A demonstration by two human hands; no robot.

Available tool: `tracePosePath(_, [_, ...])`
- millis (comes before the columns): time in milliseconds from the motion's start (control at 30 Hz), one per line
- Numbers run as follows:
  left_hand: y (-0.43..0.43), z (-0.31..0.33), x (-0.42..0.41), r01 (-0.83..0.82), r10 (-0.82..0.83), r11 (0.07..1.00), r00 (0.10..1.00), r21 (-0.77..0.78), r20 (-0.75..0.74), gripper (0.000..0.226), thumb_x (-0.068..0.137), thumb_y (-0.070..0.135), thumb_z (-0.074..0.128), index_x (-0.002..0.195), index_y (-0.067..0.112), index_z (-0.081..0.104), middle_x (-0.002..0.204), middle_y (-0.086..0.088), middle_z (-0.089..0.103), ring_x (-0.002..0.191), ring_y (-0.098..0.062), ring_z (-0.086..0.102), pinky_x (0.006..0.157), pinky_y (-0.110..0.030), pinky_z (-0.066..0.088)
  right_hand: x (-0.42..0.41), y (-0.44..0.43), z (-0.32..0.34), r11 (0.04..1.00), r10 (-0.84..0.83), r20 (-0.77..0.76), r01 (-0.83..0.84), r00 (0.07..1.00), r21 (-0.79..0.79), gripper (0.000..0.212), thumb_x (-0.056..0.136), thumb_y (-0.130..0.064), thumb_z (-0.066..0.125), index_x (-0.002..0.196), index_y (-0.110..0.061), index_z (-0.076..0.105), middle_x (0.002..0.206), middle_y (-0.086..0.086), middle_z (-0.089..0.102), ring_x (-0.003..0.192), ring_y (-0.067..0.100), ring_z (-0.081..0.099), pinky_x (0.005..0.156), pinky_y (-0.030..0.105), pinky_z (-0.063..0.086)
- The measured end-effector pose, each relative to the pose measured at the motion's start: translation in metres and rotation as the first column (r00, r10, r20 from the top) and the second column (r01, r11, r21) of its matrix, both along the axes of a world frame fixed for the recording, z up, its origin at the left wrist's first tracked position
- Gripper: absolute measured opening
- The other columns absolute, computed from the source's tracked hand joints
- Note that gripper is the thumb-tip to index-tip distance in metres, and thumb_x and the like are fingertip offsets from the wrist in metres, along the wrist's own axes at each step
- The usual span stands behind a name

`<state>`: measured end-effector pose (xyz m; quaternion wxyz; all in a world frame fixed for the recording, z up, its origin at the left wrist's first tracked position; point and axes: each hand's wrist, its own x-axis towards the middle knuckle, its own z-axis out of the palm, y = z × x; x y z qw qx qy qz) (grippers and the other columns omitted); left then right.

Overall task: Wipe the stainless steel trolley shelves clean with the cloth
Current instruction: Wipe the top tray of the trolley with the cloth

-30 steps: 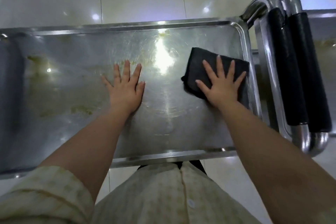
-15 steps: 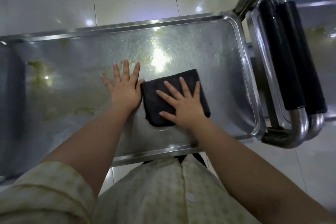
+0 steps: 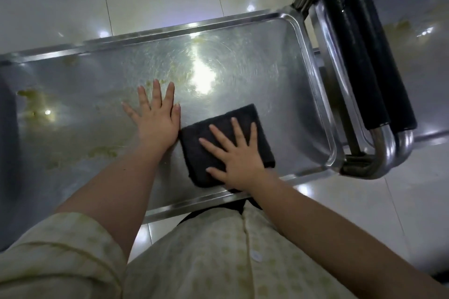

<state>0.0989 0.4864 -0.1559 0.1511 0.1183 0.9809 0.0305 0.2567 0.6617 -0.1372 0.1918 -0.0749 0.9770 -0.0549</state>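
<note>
Now right hand fingers splayed flat on cloth; left hand fingers spread, flat on shelf.

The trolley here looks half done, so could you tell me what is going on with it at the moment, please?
A person is wiping the top shelf of a stainless steel trolley. The right hand presses flat on a folded black cloth near the shelf's near edge, fingers spread. The left hand rests flat on the bare steel beside the cloth. Yellowish smears remain across the left part of the shelf. The black-padded handles sit at the right end.
</note>
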Motion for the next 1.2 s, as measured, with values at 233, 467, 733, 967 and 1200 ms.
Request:
tracePosePath(233, [0.001, 0.003, -0.001, 0.000, 0.000, 1.000, 1.000, -0.008, 0.007, 0.055, 0.102, 0.049, 0.012, 0.156, 0.038, 0.001, 0.165, 0.002, -0.008, 0.150, -0.033, -0.012, 0.109, -0.071, -0.012, 0.009, 0.028, -0.004, 0.996, -0.091, -0.078, 0.090, 0.993, -0.011, 0.072, 0.085, -0.075, 0.029, 0.151, -0.052, 0.010, 0.163, -0.014, 0.000, 0.149, 0.037, -0.007, 0.109, 0.070, -0.012])
tracePosePath(467, [0.006, 0.005, 0.003, 0.002, -0.002, 1.000, 1.000, 0.002, -0.004, 0.056, 0.102, 0.050, 0.010, 0.156, 0.038, 0.000, 0.165, 0.001, -0.008, 0.150, -0.034, -0.012, 0.109, -0.072, -0.012, 0.063, 0.170, 0.003, 0.883, -0.423, -0.008, 0.415, 0.906, 0.221, 0.074, 0.078, -0.084, -0.001, 0.143, -0.055, -0.020, 0.161, -0.014, -0.016, 0.147, 0.033, -0.022, 0.112, 0.067, -0.009])
tracePosePath(733, [0.001, 0.002, 0.000, -0.004, 0.004, 1.000, 1.000, -0.005, -0.004, 0.056, 0.101, 0.051, 0.009, 0.155, 0.039, -0.001, 0.165, 0.003, -0.008, 0.150, -0.034, -0.012, 0.109, -0.072, -0.011, 0.037, 0.003, -0.003, 0.998, 0.055, -0.059, -0.056, 0.997, -0.016, 0.071, 0.087, -0.072, 0.030, 0.152, -0.046, 0.015, 0.164, -0.006, 0.012, 0.147, 0.044, -0.003, 0.107, 0.074, -0.005])
tracePosePath(967, [0.000, -0.001, -0.001, -0.005, 0.005, 1.000, 1.000, 0.030, -0.003, 0.057, 0.101, 0.052, 0.011, 0.155, 0.040, 0.000, 0.165, 0.003, -0.007, 0.150, -0.033, -0.013, 0.109, -0.072, -0.012, 0.036, 0.008, -0.004, 0.999, 0.021, -0.077, -0.024, 0.997, -0.044, 0.070, 0.088, -0.074, 0.031, 0.151, -0.049, 0.014, 0.164, -0.009, 0.009, 0.149, 0.039, -0.004, 0.109, 0.073, -0.007])
tracePosePath(1200, [0.004, 0.000, 0.001, 0.002, -0.002, 0.999, 1.000, 0.038, -0.010, 0.057, 0.101, 0.053, 0.010, 0.155, 0.040, 0.001, 0.165, 0.002, -0.005, 0.150, -0.034, -0.011, 0.108, -0.072, -0.011, 0.079, 0.163, 0.000, 0.936, -0.300, -0.010, 0.296, 0.954, 0.190, 0.071, 0.081, -0.083, -0.002, 0.145, -0.056, -0.019, 0.163, -0.011, -0.010, 0.147, 0.034, -0.020, 0.112, 0.067, -0.010])
